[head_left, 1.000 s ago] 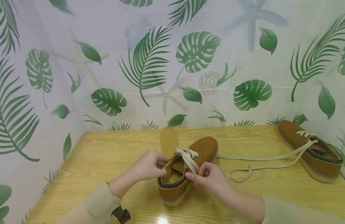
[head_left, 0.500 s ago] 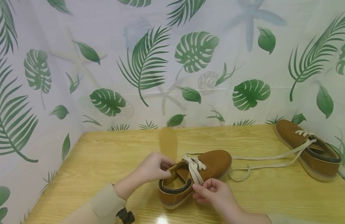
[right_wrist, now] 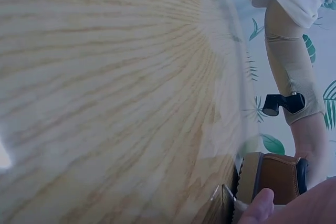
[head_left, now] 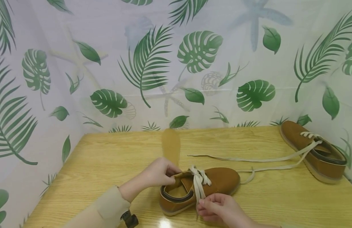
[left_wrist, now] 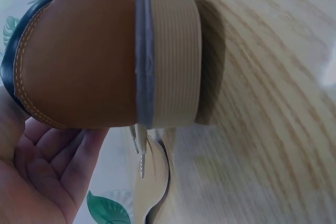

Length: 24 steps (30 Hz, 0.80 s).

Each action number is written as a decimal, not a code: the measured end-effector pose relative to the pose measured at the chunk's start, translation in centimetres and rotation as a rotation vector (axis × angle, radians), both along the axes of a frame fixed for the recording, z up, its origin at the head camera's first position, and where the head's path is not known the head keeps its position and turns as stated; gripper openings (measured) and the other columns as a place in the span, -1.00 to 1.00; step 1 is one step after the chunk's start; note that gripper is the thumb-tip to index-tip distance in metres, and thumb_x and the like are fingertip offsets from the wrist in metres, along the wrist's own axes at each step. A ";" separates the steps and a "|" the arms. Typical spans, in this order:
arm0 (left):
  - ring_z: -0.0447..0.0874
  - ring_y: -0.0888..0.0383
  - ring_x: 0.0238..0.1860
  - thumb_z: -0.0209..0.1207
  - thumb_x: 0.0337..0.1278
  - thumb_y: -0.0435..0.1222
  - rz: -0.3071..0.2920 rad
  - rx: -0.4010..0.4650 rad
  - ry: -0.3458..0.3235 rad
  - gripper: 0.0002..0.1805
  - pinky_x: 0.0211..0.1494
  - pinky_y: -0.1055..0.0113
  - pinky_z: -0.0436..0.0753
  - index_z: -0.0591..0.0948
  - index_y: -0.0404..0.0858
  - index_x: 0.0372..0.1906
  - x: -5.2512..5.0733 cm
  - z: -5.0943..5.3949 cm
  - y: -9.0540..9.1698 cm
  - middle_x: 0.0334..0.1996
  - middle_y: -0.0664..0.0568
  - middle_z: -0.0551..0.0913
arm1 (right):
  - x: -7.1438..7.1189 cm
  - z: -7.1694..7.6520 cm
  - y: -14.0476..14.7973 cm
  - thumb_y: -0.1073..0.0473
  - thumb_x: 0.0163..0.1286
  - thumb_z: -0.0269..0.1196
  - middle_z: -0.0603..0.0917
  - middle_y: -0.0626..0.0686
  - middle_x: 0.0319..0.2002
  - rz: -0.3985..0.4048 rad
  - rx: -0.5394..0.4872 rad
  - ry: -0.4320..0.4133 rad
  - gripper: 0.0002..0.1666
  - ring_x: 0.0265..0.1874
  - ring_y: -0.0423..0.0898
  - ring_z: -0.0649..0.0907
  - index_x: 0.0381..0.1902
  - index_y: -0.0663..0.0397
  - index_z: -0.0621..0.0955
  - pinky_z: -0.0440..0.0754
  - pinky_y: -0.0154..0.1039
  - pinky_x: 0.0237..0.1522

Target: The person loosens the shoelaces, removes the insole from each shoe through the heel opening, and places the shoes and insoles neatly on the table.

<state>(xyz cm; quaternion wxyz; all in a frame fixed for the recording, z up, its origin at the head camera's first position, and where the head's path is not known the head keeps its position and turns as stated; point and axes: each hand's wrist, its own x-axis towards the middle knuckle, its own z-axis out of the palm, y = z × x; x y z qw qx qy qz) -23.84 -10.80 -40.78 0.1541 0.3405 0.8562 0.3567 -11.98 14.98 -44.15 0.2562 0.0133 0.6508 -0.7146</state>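
A brown lace-up shoe (head_left: 221,180) rests on its sole, its toe pointing right in the head view. My left hand (head_left: 160,173) grips the far side of its collar, close to the opening. At the shoe's near side, my right hand (head_left: 218,207) pinches the cream shoelace (head_left: 198,185), which crosses over the tongue and is loosely tied; a short end hangs below the fingers. From behind, the left wrist view shows the shoe's heel (left_wrist: 79,61), with my left palm (left_wrist: 42,171) beside it. Part of my right hand (right_wrist: 289,208) appears at the bottom of the right wrist view.
A second brown shoe (head_left: 328,164) stands at the right, its long laces (head_left: 267,160) trailing left across the wooden table (head_left: 113,145). Behind the held shoe lies a tan insole (head_left: 171,144). A leaf-printed cloth (head_left: 153,117) hangs around the back and sides.
The shoe has turned, its toe swinging right and toward me. My right hand has moved nearer and slightly right along with the lace. My left hand stays at the collar.
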 end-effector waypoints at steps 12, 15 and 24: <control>0.88 0.03 -0.08 0.25 0.16 -0.53 -0.007 -0.037 -0.019 -0.65 -0.07 0.45 0.75 0.80 -0.40 0.05 -0.9 0.0 -0.2 -0.07 -0.18 0.87 | -0.3 -0.2 1.9 0.23 0.63 0.16 0.83 -0.07 -0.21 -0.023 -0.016 0.025 -0.83 -0.24 -0.24 0.81 -0.16 0.17 0.66 0.81 -0.32 -0.08; 0.87 0.10 -0.11 0.24 0.16 -0.54 -0.027 -0.037 -0.026 -0.65 -0.09 0.50 0.72 0.80 -0.40 0.05 -1.0 0.0 -0.2 -0.08 -0.17 0.87 | -0.3 0.1 2.4 0.19 0.64 0.16 0.81 -0.08 -0.24 -0.025 -0.015 0.002 -0.81 -0.24 -0.23 0.81 -0.12 0.18 0.67 0.81 -0.32 -0.07; 0.76 0.36 -0.19 0.22 0.16 -0.57 -0.076 -0.069 -0.019 -0.63 -0.16 0.55 0.64 0.81 -0.36 0.05 -1.5 0.4 -0.3 -0.08 -0.12 0.88 | -0.6 0.5 3.8 0.21 0.65 0.13 0.82 -0.10 -0.25 -0.017 -0.030 0.023 -0.79 -0.25 -0.23 0.82 -0.09 0.15 0.69 0.82 -0.32 -0.07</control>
